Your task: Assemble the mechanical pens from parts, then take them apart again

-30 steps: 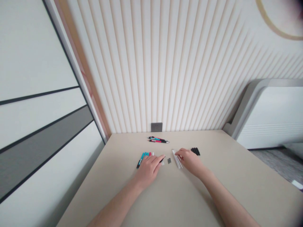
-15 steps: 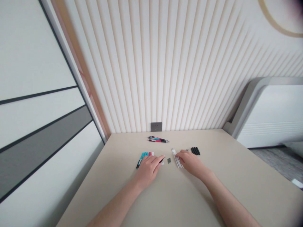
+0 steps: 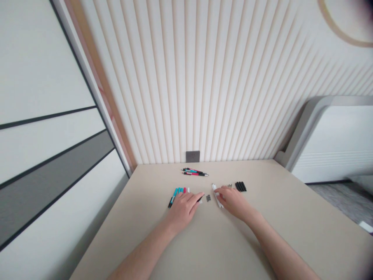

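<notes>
My left hand (image 3: 182,208) is closed, with a slim black pen part (image 3: 199,199) between thumb and index finger, its tip pointing right. Beneath and beside that hand lie several pen barrels (image 3: 175,194) in blue, red and white, partly covered by the fingers. My right hand (image 3: 234,201) bends its fingers onto a row of thin white tubes (image 3: 215,189) like pen refills, pinching at the right side of the row. How many tubes it grips is hidden. Between the hands rests a small cluster of grey pieces (image 3: 208,198), too small to name.
Assembled pens (image 3: 194,174) lie at the back of the beige table (image 3: 186,249). Right of my right hand are several black grips (image 3: 241,186) and small metal pieces (image 3: 229,185). A wall socket (image 3: 192,156) sits behind the table.
My right hand has shifted slightly left, and the white tubes now look closer together. More of the small metal pieces behind it show. My left hand stays almost still.
</notes>
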Action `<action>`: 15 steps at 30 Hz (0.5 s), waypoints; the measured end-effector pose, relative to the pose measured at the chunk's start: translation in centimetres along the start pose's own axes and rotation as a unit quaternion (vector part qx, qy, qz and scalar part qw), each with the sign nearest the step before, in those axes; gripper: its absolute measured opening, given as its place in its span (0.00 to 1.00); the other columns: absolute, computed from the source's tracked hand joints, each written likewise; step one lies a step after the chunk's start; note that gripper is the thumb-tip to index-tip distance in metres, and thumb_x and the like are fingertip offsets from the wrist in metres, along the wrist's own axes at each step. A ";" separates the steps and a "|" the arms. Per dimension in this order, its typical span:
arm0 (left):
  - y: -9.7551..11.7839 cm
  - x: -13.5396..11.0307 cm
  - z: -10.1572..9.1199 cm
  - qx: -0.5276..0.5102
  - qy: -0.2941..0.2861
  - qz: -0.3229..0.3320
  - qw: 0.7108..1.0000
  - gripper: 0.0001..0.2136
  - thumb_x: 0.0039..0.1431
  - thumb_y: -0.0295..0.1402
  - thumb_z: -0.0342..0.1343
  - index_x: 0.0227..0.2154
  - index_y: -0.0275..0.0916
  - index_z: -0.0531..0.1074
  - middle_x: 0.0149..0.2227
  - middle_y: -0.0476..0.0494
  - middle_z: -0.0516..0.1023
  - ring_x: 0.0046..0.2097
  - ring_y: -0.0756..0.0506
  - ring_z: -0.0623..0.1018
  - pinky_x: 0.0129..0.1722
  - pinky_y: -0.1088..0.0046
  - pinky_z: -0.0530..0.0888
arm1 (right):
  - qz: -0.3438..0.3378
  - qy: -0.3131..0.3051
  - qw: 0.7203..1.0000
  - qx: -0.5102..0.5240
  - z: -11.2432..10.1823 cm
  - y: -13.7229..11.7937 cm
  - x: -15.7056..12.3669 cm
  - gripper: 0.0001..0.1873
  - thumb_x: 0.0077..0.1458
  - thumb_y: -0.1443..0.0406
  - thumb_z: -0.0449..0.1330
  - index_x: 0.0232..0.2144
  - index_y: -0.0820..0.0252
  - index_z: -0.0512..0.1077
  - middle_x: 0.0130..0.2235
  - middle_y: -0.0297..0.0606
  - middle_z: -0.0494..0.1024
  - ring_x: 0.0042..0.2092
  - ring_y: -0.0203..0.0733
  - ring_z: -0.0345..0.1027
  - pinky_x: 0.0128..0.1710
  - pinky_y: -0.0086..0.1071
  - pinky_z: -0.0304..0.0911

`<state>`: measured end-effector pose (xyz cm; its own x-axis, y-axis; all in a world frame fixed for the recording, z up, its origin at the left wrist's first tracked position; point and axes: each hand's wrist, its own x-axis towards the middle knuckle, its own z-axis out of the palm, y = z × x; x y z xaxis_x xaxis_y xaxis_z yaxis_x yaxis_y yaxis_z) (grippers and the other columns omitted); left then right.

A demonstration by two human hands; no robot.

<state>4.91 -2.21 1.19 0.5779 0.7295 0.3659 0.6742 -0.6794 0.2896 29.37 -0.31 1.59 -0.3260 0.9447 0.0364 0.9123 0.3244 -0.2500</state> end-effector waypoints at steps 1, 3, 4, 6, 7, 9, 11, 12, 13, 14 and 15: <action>0.0 0.0 0.0 0.000 0.000 0.000 1.000 0.16 0.68 0.29 0.47 0.57 0.45 0.65 0.41 0.44 0.78 0.45 0.43 0.75 0.48 0.61 0.69 | -0.002 0.001 1.000 0.002 0.1 0.0 0.0 0.17 0.62 0.66 0.50 0.48 0.55 0.75 0.43 0.43 0.79 0.45 0.46 0.73 0.45 0.32 0.59; 0.0 0.0 0.0 0.000 0.001 0.004 1.000 0.16 0.68 0.29 0.46 0.56 0.45 0.65 0.41 0.44 0.78 0.45 0.43 0.75 0.47 0.62 0.69 | -0.006 0.006 1.000 0.008 0.2 0.1 0.1 0.17 0.62 0.66 0.50 0.48 0.56 0.75 0.43 0.43 0.79 0.45 0.46 0.73 0.45 0.33 0.59; 0.0 0.0 -0.1 0.001 0.001 0.005 1.000 0.16 0.68 0.29 0.46 0.56 0.45 0.65 0.41 0.44 0.78 0.45 0.43 0.75 0.48 0.62 0.69 | -0.007 0.013 1.000 0.016 0.2 0.0 0.1 0.17 0.62 0.66 0.50 0.48 0.56 0.75 0.43 0.43 0.79 0.45 0.46 0.73 0.46 0.32 0.59; 0.0 0.0 -0.1 0.001 0.001 0.006 1.000 0.16 0.68 0.29 0.46 0.56 0.44 0.65 0.42 0.44 0.78 0.46 0.43 0.75 0.48 0.62 0.69 | -0.011 0.038 0.998 0.048 0.2 -0.3 0.1 0.16 0.63 0.65 0.50 0.47 0.57 0.75 0.42 0.42 0.79 0.43 0.45 0.73 0.45 0.32 0.59; 0.1 0.0 -0.1 0.001 -0.001 0.006 1.000 0.16 0.68 0.29 0.46 0.56 0.44 0.65 0.41 0.44 0.78 0.45 0.43 0.75 0.48 0.62 0.69 | -0.016 0.055 0.996 0.073 0.2 -0.6 0.1 0.16 0.64 0.64 0.50 0.46 0.57 0.75 0.41 0.42 0.79 0.42 0.44 0.73 0.44 0.32 0.59; 0.1 0.1 -0.1 0.003 -0.006 0.004 1.000 0.16 0.67 0.29 0.47 0.55 0.44 0.66 0.40 0.44 0.78 0.45 0.43 0.75 0.47 0.62 0.69 | -0.035 0.084 0.987 0.135 0.2 -1.5 0.0 0.17 0.65 0.61 0.49 0.44 0.57 0.76 0.39 0.40 0.79 0.39 0.41 0.72 0.41 0.31 0.60; 0.2 0.1 -0.1 0.004 -0.010 0.004 1.000 0.15 0.67 0.29 0.48 0.55 0.43 0.67 0.39 0.44 0.78 0.45 0.43 0.75 0.46 0.62 0.69 | -0.069 0.093 0.975 0.191 0.4 -2.6 -0.2 0.17 0.66 0.59 0.48 0.42 0.57 0.76 0.37 0.39 0.79 0.37 0.40 0.71 0.39 0.30 0.60; 0.2 0.1 -0.1 0.004 -0.011 0.006 1.000 0.15 0.67 0.29 0.48 0.55 0.43 0.67 0.40 0.44 0.78 0.45 0.43 0.75 0.47 0.62 0.69 | -0.085 0.091 0.970 0.209 0.6 -3.1 -0.2 0.17 0.66 0.59 0.48 0.40 0.57 0.76 0.36 0.39 0.79 0.37 0.40 0.71 0.39 0.30 0.60; 0.2 0.1 -0.1 0.005 -0.010 0.009 1.000 0.15 0.67 0.29 0.48 0.54 0.43 0.67 0.40 0.44 0.78 0.45 0.43 0.75 0.47 0.62 0.69 | -0.098 0.088 0.967 0.220 0.8 -3.5 -0.3 0.17 0.66 0.59 0.48 0.38 0.57 0.76 0.35 0.38 0.79 0.36 0.39 0.70 0.38 0.30 0.60; 0.1 0.0 -0.1 0.005 -0.009 0.012 1.000 0.15 0.67 0.29 0.48 0.54 0.43 0.67 0.40 0.44 0.78 0.45 0.43 0.75 0.47 0.62 0.69 | -0.106 0.085 0.965 0.224 1.1 -3.8 -0.3 0.18 0.66 0.59 0.48 0.36 0.58 0.76 0.33 0.38 0.78 0.35 0.39 0.70 0.37 0.30 0.60; 0.1 0.0 -0.1 0.004 -0.009 0.014 1.000 0.15 0.67 0.30 0.48 0.54 0.44 0.67 0.41 0.44 0.77 0.45 0.43 0.75 0.47 0.62 0.69 | -0.110 0.084 0.965 0.224 1.3 -4.0 -0.3 0.18 0.66 0.59 0.49 0.34 0.58 0.76 0.32 0.37 0.78 0.34 0.38 0.69 0.36 0.30 0.60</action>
<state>4.94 -2.27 1.35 0.6047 0.7113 0.3584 0.6613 -0.6991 0.2718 25.48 -1.93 1.31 -0.4197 0.8621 0.2839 0.6145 0.5001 -0.6102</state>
